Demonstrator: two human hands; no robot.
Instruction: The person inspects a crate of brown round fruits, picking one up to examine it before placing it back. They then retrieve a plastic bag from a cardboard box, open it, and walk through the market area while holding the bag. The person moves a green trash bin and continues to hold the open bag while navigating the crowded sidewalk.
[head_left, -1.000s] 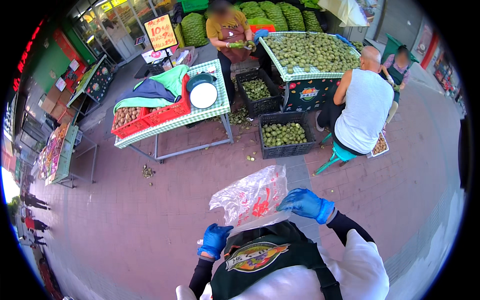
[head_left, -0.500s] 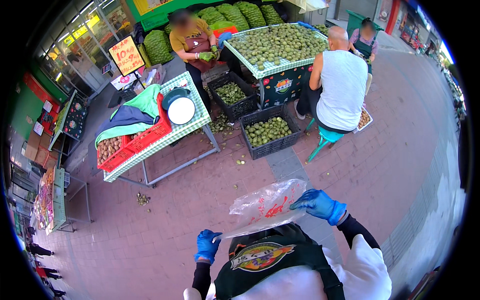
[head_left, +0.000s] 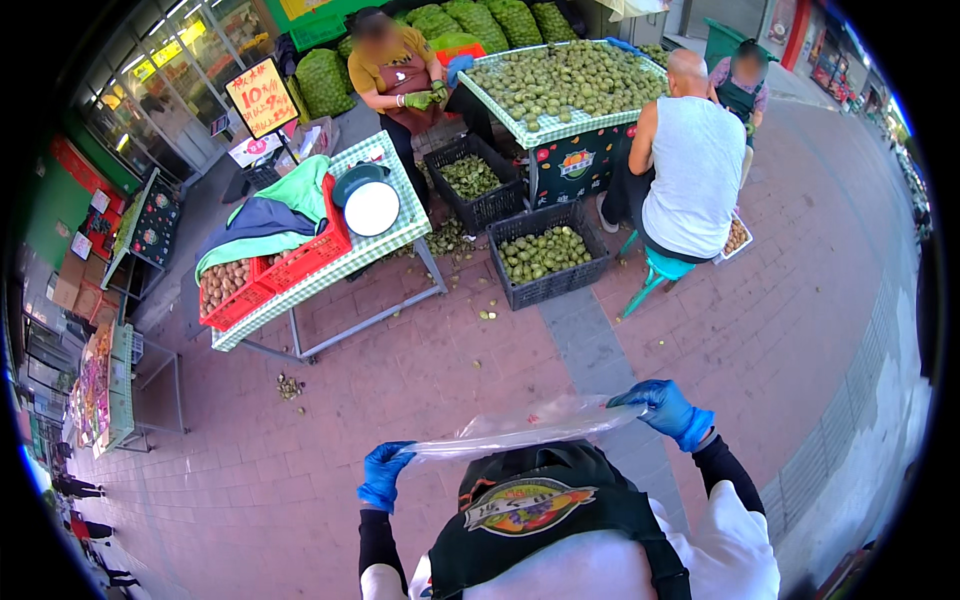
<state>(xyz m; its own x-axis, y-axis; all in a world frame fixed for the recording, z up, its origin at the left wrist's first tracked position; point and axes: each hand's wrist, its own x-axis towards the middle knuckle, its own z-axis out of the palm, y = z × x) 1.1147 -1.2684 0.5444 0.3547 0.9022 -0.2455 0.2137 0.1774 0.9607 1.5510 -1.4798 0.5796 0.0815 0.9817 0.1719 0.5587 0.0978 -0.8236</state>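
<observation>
A clear plastic bag [head_left: 520, 424] with faint red print stretches between my two hands, in front of my dark apron [head_left: 560, 505]. My left hand [head_left: 384, 474], in a blue glove, pinches the bag's left end. The other end is gripped by my right hand [head_left: 668, 410], also gloved in blue and held a little higher. The bag is drawn out into a long, narrow band and looks flat, with nothing visible inside it.
Ahead stands a black crate [head_left: 548, 256] of green-husked nuts, beside another black crate [head_left: 474, 188]. A checked table [head_left: 400, 228] holds red baskets [head_left: 300, 270] of brown nuts. A person on a stool [head_left: 690, 165] sits by a table heaped with green-husked nuts [head_left: 580, 85]; two more people work around it.
My left hand has moved left, and my right hand slightly right. The bag, earlier spread and hanging wide, is now pulled into a narrower, tauter strip.
</observation>
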